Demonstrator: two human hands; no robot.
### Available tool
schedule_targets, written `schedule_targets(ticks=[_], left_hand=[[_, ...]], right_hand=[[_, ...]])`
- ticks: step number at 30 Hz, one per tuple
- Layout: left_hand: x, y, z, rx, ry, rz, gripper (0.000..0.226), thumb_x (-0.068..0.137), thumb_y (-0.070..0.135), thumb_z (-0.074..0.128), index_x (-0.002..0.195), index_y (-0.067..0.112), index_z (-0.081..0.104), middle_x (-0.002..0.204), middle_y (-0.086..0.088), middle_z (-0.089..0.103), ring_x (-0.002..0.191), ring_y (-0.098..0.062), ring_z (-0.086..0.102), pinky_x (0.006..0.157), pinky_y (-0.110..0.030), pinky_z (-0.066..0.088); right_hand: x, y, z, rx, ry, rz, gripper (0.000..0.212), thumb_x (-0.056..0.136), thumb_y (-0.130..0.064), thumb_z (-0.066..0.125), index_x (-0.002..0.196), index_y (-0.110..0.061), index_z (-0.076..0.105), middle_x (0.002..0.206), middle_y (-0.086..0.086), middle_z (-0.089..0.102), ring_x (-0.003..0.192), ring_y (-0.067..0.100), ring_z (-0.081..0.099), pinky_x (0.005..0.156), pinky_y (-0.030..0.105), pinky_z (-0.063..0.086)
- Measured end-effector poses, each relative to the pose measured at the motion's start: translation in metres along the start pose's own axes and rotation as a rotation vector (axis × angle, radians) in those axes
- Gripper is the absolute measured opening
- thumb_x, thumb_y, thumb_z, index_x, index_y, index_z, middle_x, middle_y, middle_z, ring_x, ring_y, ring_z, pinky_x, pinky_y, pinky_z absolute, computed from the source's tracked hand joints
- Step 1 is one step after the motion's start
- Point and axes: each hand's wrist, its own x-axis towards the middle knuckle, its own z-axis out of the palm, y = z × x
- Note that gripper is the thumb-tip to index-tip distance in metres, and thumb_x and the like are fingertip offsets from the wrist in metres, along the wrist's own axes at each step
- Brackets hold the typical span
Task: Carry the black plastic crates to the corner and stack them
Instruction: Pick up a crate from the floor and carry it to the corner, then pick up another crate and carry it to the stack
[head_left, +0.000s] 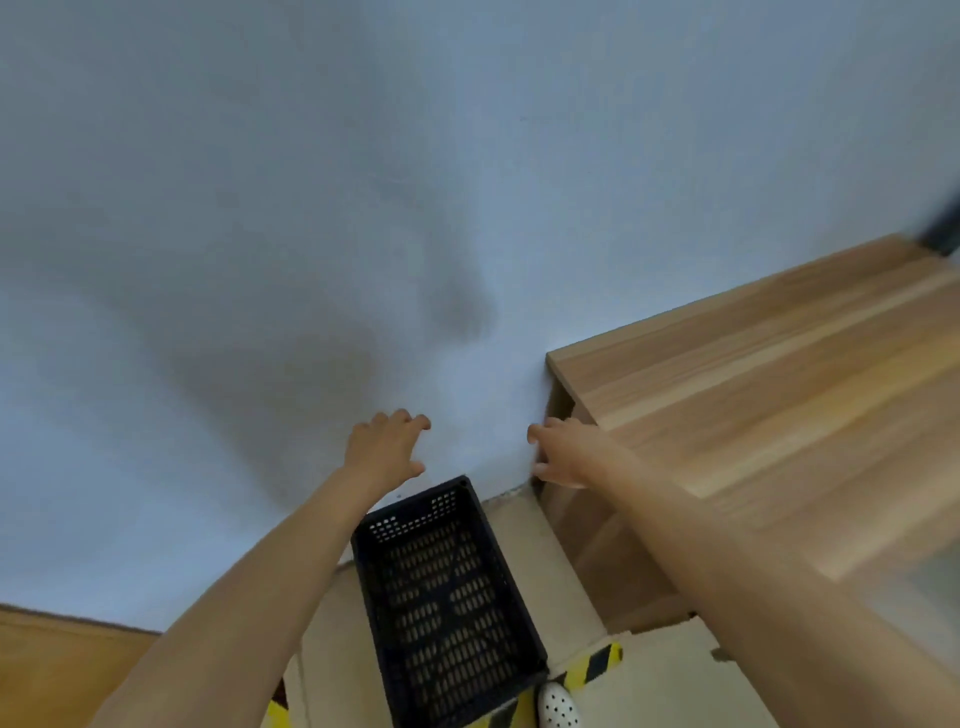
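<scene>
One black plastic crate (448, 597) is seen on the floor (540, 551), set with one short end close to the pale wall (311, 208) and just beside the leg of a wooden counter (753, 405), so it is judged to be in the corner already. Both hands are held above it, well apart from its rim: the left hand (387, 447) is spread open with the fingers loosely curled and nothing gripped, and the right hand (563, 452) is likewise open and empty, near the counter's edge. Only a single crate is visible, so the stack may not yet be begun; whether others wait elsewhere cannot be told. Trouble could arise if the next crate were lowered askew, since the walls would catch on the rim and it would sit tilted instead of nesting. The narrow gap beside the counter leaves little room, so knuckles or a crate corner could be knocked against the wood. The white shoe (558, 706) and the yellow-and-black floor tape (587, 667) lie close to the near end, where a foot could nudge the crate out of line. The crate itself appears rectangular, empty and upright, with its base and walls pierced by rows of small slots.
</scene>
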Motion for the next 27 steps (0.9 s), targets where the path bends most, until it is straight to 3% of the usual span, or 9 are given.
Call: schedule_targets(ticks=[5, 11, 17, 19, 23, 27], left_hand=[[-0.018, 0.021, 0.001, 0.057, -0.032, 0.147, 0.06, 0.091, 0.039, 0.06, 0.145, 0.029, 0.035, 0.144, -0.001, 0.042, 0.124, -0.027, 0.046, 0.094, -0.038, 0.04], [-0.03, 0.1, -0.017, 0.152, 0.018, 0.409, 0.058, 0.09, 0.034, 0.06, 0.144, 0.027, 0.038, 0.138, -0.003, 0.046, 0.118, -0.027, 0.049, 0.088, -0.038, 0.041], [-0.039, 0.214, -0.042, 0.198, 0.109, 0.687, 0.058, 0.087, 0.034, 0.061, 0.14, 0.025, 0.041, 0.135, -0.001, 0.05, 0.113, -0.025, 0.054, 0.075, -0.034, 0.042], [-0.048, 0.257, -0.044, 0.228, 0.109, 0.787, 0.059, 0.088, 0.035, 0.06, 0.142, 0.026, 0.039, 0.137, -0.001, 0.049, 0.114, -0.025, 0.054, 0.078, -0.035, 0.046], [-0.075, 0.352, -0.041, 0.303, 0.123, 0.939, 0.06, 0.088, 0.038, 0.063, 0.143, 0.028, 0.039, 0.137, 0.0, 0.05, 0.115, -0.024, 0.056, 0.08, -0.036, 0.051], [-0.126, 0.459, -0.022, 0.362, 0.105, 1.074, 0.06, 0.087, 0.036, 0.064, 0.142, 0.028, 0.041, 0.139, 0.0, 0.05, 0.12, -0.025, 0.054, 0.088, -0.038, 0.05]], right_hand=[[-0.053, -0.013, 0.02, 0.023, 0.005, 0.129, 0.045, 0.092, -0.036, 0.052, 0.132, -0.017, 0.045, 0.128, 0.009, 0.051, 0.117, 0.03, 0.05, 0.09, 0.043, 0.048], [-0.126, 0.006, 0.031, 0.163, 0.073, 0.294, 0.05, 0.093, -0.037, 0.055, 0.137, -0.017, 0.044, 0.133, 0.008, 0.052, 0.116, 0.028, 0.054, 0.093, 0.043, 0.049], [-0.231, 0.063, 0.066, 0.25, 0.089, 0.562, 0.046, 0.093, -0.034, 0.053, 0.135, -0.018, 0.045, 0.131, 0.007, 0.051, 0.115, 0.029, 0.054, 0.087, 0.039, 0.048], [-0.273, 0.082, 0.084, 0.27, 0.052, 0.662, 0.045, 0.094, -0.031, 0.051, 0.136, -0.018, 0.044, 0.132, 0.006, 0.05, 0.116, 0.029, 0.053, 0.082, 0.037, 0.046], [-0.363, 0.119, 0.123, 0.347, 0.025, 0.836, 0.045, 0.093, -0.03, 0.049, 0.137, -0.019, 0.045, 0.135, 0.006, 0.052, 0.121, 0.029, 0.053, 0.093, 0.043, 0.048], [-0.461, 0.15, 0.167, 0.439, 0.029, 0.977, 0.046, 0.093, -0.031, 0.052, 0.138, -0.021, 0.045, 0.139, 0.005, 0.048, 0.125, 0.029, 0.05, 0.094, 0.042, 0.046]])
